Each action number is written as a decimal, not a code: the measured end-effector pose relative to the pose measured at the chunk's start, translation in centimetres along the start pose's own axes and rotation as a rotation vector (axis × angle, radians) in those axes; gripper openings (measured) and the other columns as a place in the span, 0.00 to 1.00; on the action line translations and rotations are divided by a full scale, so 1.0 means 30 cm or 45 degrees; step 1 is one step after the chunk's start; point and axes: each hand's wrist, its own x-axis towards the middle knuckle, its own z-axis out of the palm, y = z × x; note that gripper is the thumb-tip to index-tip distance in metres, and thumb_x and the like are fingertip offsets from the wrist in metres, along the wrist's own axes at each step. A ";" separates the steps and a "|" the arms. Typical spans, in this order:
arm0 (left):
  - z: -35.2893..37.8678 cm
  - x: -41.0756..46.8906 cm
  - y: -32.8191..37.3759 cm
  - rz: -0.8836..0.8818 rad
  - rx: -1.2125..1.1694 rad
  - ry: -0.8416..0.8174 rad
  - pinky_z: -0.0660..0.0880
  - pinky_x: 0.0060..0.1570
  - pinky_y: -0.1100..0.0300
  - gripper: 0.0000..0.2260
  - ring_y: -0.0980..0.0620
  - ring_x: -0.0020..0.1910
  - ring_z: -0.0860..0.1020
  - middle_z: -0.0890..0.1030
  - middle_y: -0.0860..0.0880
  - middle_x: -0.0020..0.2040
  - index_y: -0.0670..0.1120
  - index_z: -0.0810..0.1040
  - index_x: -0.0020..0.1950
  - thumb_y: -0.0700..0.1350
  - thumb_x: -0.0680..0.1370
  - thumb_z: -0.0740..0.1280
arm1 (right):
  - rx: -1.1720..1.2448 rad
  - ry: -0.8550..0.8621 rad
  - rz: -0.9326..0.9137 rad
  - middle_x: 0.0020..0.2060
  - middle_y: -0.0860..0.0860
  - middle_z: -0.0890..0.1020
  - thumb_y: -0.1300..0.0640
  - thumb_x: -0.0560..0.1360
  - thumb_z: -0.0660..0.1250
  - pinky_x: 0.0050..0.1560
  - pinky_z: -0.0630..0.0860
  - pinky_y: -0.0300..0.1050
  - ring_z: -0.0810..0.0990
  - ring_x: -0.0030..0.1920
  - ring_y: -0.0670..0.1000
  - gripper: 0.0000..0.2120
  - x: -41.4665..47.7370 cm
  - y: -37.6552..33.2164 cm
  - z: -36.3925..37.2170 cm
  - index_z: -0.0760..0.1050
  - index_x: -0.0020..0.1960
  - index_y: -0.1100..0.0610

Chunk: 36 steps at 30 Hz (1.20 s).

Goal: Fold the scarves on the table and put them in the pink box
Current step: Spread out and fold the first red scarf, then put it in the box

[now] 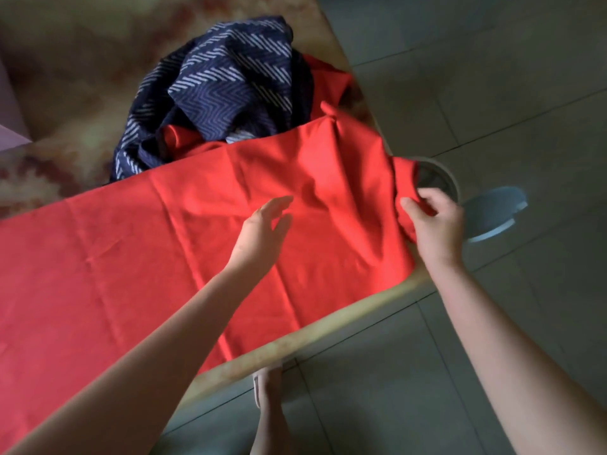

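The red scarf (pixel 197 244) lies spread flat across the tabletop (pixel 82 103), laid out wide probably so it can be smoothed and doubled over cleanly. Its end hangs past the tabletop edge, and there the right hand (pixel 437 224) pinches the bunched corner, fingers (pixel 410 208) closed on the cloth, likely to draw the end taut or bring it back over the flat part. The left hand (pixel 262 234) hovers over the middle of the scarf, fingers apart and loosely extended, gripping nothing; it looks ready to press the cloth down as an anchor for the fold. Beyond the left fingers a navy patterned scarf (pixel 223 93) sits crumpled, waiting its turn. A pinkish shape (pixel 10 119) at the far left may be the box; too little shows to tell.
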 end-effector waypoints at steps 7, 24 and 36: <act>-0.076 -0.047 0.091 -0.559 -0.787 -0.056 0.73 0.50 0.56 0.13 0.53 0.49 0.78 0.80 0.51 0.53 0.50 0.76 0.59 0.55 0.80 0.58 | 0.053 -0.370 -0.543 0.40 0.45 0.81 0.56 0.71 0.70 0.53 0.74 0.55 0.79 0.44 0.52 0.04 -0.378 -0.250 0.166 0.81 0.46 0.53; -0.194 -0.216 -0.191 -0.496 -0.334 0.153 0.74 0.51 0.61 0.23 0.52 0.48 0.79 0.80 0.47 0.51 0.45 0.74 0.63 0.44 0.71 0.75 | -0.008 -0.443 0.085 0.59 0.56 0.77 0.57 0.69 0.75 0.66 0.68 0.52 0.74 0.62 0.55 0.29 -0.386 -0.217 0.384 0.70 0.67 0.57; -0.202 -0.371 -0.246 -0.270 -0.323 0.380 0.74 0.53 0.62 0.26 0.58 0.52 0.75 0.73 0.50 0.56 0.51 0.67 0.60 0.28 0.69 0.66 | 0.075 -0.891 -0.653 0.49 0.46 0.85 0.68 0.75 0.61 0.56 0.75 0.41 0.81 0.51 0.42 0.19 -0.549 -0.464 0.402 0.79 0.60 0.53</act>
